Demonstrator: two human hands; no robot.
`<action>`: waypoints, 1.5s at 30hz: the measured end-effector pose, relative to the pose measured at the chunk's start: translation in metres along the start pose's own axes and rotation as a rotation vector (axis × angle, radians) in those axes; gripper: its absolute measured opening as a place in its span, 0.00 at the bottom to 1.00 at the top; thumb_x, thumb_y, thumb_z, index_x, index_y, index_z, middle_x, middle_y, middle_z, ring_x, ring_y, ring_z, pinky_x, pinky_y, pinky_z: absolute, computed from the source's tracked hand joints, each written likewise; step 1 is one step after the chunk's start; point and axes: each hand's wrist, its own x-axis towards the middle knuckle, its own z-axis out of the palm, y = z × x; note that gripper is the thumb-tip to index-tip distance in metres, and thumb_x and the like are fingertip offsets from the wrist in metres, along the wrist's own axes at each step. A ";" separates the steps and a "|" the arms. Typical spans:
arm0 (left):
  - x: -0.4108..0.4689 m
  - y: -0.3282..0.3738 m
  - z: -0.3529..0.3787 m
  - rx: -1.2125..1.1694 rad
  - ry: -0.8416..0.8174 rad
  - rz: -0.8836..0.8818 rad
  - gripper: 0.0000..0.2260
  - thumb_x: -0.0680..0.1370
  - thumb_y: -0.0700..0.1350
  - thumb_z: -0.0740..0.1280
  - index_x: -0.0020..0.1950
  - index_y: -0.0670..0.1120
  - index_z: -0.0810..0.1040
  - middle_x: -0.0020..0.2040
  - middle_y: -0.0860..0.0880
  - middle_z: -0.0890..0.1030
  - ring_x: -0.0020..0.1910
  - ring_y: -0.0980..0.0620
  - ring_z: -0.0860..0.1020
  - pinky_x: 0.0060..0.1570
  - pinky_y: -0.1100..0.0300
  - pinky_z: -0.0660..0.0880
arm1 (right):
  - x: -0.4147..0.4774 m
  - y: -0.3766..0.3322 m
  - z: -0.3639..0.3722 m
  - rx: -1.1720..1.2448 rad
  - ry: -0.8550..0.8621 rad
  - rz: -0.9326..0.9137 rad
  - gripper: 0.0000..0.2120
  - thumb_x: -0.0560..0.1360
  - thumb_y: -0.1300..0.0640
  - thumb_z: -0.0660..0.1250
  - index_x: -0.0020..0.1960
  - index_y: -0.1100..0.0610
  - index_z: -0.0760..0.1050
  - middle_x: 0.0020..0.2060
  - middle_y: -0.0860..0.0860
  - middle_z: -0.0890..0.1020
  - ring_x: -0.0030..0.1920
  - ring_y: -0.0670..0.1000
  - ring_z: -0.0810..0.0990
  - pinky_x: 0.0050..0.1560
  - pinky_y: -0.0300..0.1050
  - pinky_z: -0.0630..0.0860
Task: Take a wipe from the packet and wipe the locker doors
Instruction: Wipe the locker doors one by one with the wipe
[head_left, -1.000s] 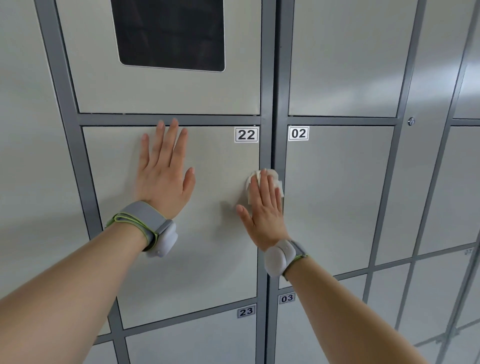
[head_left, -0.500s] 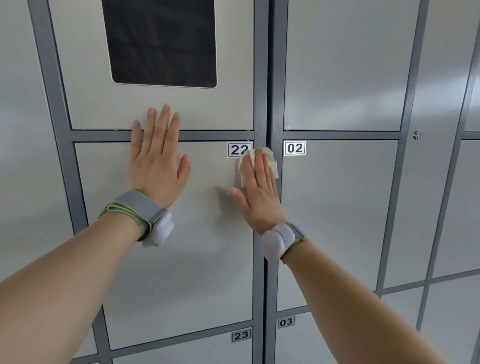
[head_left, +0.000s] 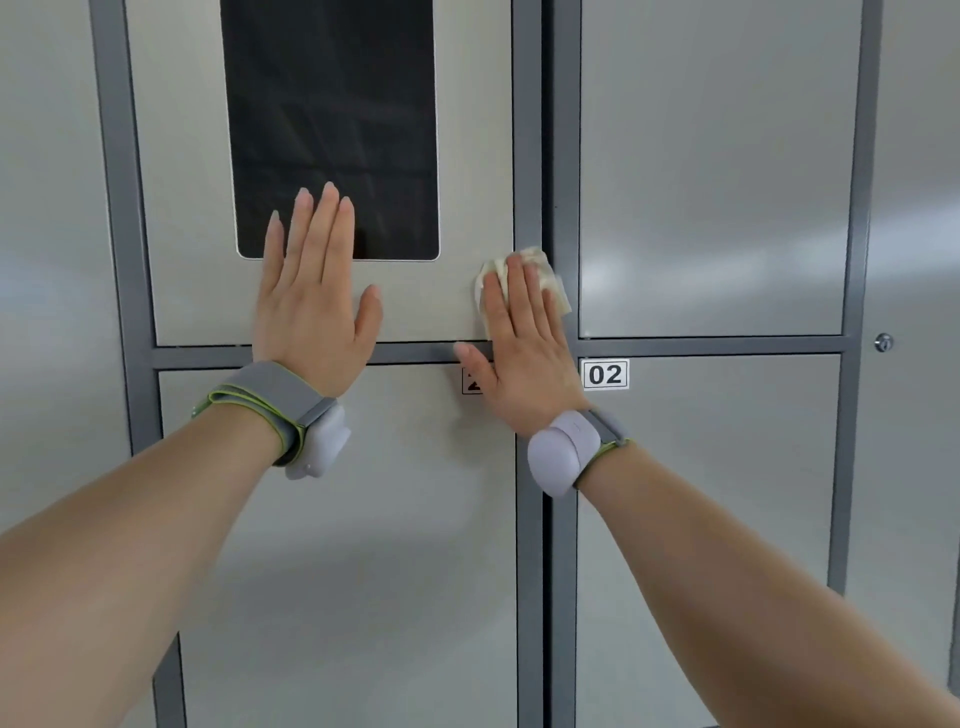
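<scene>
A wall of pale grey locker doors in a darker grey frame (head_left: 527, 156) fills the view. My right hand (head_left: 522, 348) lies flat with straight fingers, pressing a crumpled white wipe (head_left: 550, 278) against the lower right corner of the upper panel (head_left: 467, 301) and the frame. My left hand (head_left: 314, 306) rests flat on the same panel, fingertips reaching the lower edge of its dark screen (head_left: 332, 124). The number label of the door below (head_left: 415, 545) is mostly hidden by my right hand. No wipe packet is in view.
The door labelled 02 (head_left: 605, 374) is to the right of my right hand. A small round lock (head_left: 883, 343) sits on a tall narrow panel at the far right. Both wrists wear grey strapped bands.
Both hands have slid upward from door 22 onto the screen panel above it. The wipe has moved up with my right hand along the frame, and the view has tilted up.
</scene>
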 end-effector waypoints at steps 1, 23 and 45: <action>0.007 0.000 0.000 0.002 0.005 0.009 0.28 0.77 0.47 0.53 0.74 0.34 0.58 0.75 0.37 0.59 0.75 0.38 0.55 0.74 0.45 0.48 | 0.013 0.001 -0.004 -0.032 0.002 -0.005 0.42 0.74 0.32 0.33 0.77 0.61 0.47 0.76 0.58 0.47 0.77 0.55 0.43 0.75 0.49 0.38; 0.126 -0.052 -0.003 0.179 0.000 -0.190 0.27 0.81 0.48 0.55 0.77 0.39 0.53 0.77 0.43 0.53 0.76 0.43 0.49 0.74 0.46 0.44 | 0.145 0.024 -0.052 -0.232 -0.021 -0.074 0.35 0.79 0.37 0.45 0.77 0.55 0.40 0.76 0.57 0.39 0.75 0.55 0.35 0.74 0.49 0.36; 0.190 -0.102 -0.013 0.096 0.059 -0.164 0.26 0.82 0.47 0.54 0.76 0.37 0.52 0.77 0.42 0.52 0.76 0.45 0.50 0.74 0.51 0.45 | 0.208 0.009 -0.069 -0.232 -0.012 -0.024 0.38 0.77 0.35 0.44 0.77 0.58 0.39 0.76 0.56 0.40 0.76 0.53 0.36 0.75 0.49 0.37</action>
